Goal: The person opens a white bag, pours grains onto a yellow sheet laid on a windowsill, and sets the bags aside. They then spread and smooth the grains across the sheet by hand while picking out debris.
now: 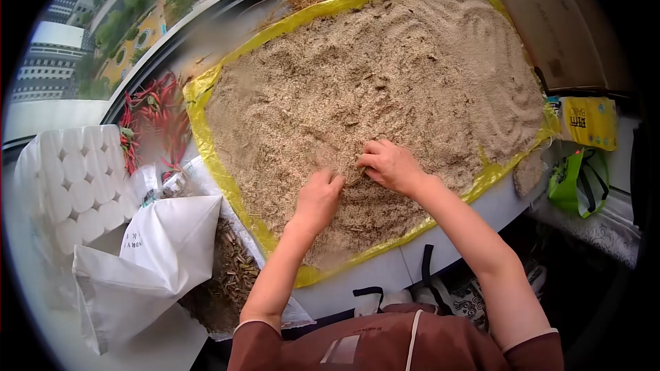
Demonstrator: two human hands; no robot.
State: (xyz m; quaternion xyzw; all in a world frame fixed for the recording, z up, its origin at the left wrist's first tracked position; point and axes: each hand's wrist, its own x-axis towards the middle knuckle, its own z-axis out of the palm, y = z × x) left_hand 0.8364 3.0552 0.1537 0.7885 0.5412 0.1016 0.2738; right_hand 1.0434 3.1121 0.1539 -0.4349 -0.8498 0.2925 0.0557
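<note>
A wide layer of pale, grainy material (275, 110), mixed with darker bits, covers a yellow-edged sheet (214, 158). My left hand (321, 196) rests at the near middle of this layer, its fingers bent together with their tips low against the grains. Just to its right, my right hand (388, 165) has its thumb and fingers pinched together at the surface. Whatever lies between the fingertips of either hand is hidden or too small to name. A small gap separates the two hands.
Red chillies (161, 106) lie by the window at left. Below them are wrapped white rolls (86, 182), a white bag (168, 240) and a tray of brown pieces (234, 268). A cardboard box (560, 27), yellow pack (588, 122) and green bag (579, 182) stand right.
</note>
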